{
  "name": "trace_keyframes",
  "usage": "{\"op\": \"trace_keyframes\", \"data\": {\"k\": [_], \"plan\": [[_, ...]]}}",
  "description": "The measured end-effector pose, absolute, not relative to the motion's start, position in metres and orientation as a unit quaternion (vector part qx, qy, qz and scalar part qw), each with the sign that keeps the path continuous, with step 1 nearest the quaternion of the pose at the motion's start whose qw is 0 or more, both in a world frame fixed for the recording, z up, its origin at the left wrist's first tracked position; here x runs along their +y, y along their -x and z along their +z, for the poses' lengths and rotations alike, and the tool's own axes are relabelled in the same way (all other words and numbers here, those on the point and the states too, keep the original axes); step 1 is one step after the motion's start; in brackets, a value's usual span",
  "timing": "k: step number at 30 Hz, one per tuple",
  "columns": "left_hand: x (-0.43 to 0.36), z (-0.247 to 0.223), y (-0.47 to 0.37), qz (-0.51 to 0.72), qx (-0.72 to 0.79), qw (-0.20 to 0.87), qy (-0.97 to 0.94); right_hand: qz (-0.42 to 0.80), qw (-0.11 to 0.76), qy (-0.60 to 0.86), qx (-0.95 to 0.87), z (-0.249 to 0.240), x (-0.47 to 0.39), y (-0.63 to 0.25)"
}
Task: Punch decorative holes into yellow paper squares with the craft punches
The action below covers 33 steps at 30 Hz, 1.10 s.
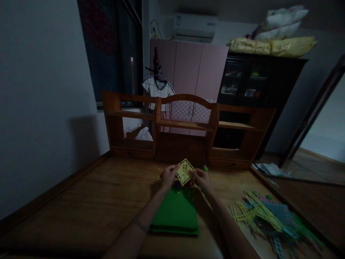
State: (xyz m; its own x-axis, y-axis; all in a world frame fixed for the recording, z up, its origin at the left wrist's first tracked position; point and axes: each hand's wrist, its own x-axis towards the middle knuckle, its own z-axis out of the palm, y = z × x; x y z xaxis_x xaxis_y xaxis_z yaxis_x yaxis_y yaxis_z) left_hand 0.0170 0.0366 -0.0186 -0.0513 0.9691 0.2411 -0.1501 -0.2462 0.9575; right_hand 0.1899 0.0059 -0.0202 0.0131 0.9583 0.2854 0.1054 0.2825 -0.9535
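Note:
A yellow square piece with rows of holes [185,172] is held up, one corner pointing upward, between both hands. My left hand [169,177] grips its left corner, fingers closed. At its right corner my right hand [202,179] pinches it, the thumb lying on its face. Below the hands a green foam-like block or stack [176,213] lies on the wooden table [107,201]. Small dark and reddish objects [178,184] sit partly hidden behind the hands, with tiny yellow bits scattered about.
Yellow, blue, green and pink perforated pieces [266,216] lie heaped at the right. A small green object [205,168] stands beyond my right hand. A wooden shelf [185,125] borders the table's far edge, and a wall rises at the left.

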Motion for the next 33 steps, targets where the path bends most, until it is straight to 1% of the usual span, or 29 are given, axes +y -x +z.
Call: {"op": "trace_keyframes", "data": {"k": [2, 5, 7, 11, 19, 25, 30, 33], "plan": [[0.035, -0.02, -0.019, 0.591, 0.4, 0.473, -0.516, 0.387, 0.549, 0.447, -0.59, -0.023, 0.005, -0.187], [0.032, -0.021, -0.025, 0.558, 0.37, 0.554, -0.494, 0.4, 0.545, 0.436, -0.594, -0.024, 0.004, -0.183], [0.031, -0.021, -0.028, 0.553, 0.361, 0.577, -0.481, 0.414, 0.541, 0.422, -0.598, -0.023, 0.003, -0.182], [0.029, -0.019, -0.028, 0.566, 0.364, 0.558, -0.486, 0.418, 0.541, 0.414, -0.601, -0.02, 0.004, -0.183], [0.035, -0.024, -0.024, 0.578, 0.373, 0.529, -0.496, 0.384, 0.529, 0.427, -0.625, -0.016, 0.0, -0.184], [0.04, -0.029, -0.021, 0.588, 0.418, 0.455, -0.523, 0.368, 0.505, 0.47, -0.623, -0.022, 0.002, -0.185], [0.041, -0.03, -0.023, 0.568, 0.413, 0.454, -0.548, 0.318, 0.53, 0.47, -0.631, -0.018, 0.001, -0.186], [0.035, -0.023, -0.026, 0.555, 0.393, 0.466, -0.566, 0.33, 0.547, 0.455, -0.621, -0.012, 0.0, -0.188]]}}
